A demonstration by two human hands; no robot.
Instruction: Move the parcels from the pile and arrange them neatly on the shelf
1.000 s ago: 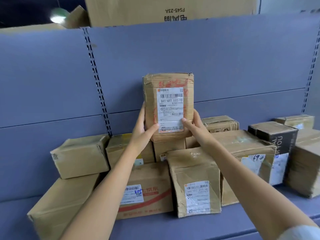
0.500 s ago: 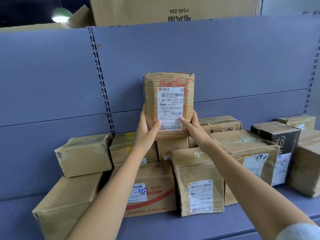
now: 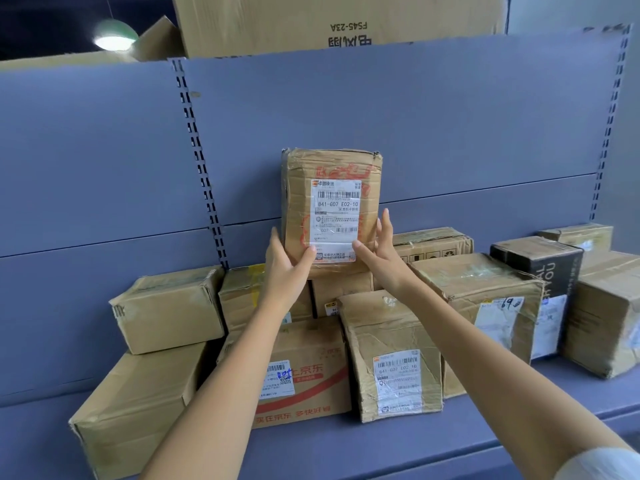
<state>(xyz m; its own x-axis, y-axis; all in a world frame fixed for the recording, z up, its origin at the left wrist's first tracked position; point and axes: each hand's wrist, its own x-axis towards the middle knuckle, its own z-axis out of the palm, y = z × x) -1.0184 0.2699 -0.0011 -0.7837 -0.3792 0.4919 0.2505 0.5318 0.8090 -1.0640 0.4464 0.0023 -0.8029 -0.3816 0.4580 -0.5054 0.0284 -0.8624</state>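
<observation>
Atop the far row on the shelf (image 3: 346, 452), a labelled parcel (image 3: 332, 209) stands upright; left hand (image 3: 287, 268) pinches it, right hand (image 3: 381, 261) fingers (image 3: 386, 223) straight against its side. Other parcels (image 3: 169, 306) already shelved; pile unseen.

A blue-grey back panel (image 3: 415, 116) with slotted uprights (image 3: 197, 161) stands below a glowing green-shaded lamp (image 3: 112, 36) in darkness.

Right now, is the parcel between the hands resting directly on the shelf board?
No, the upright parcel stands on top of the back-row boxes, clearly above the shelf board.
</observation>
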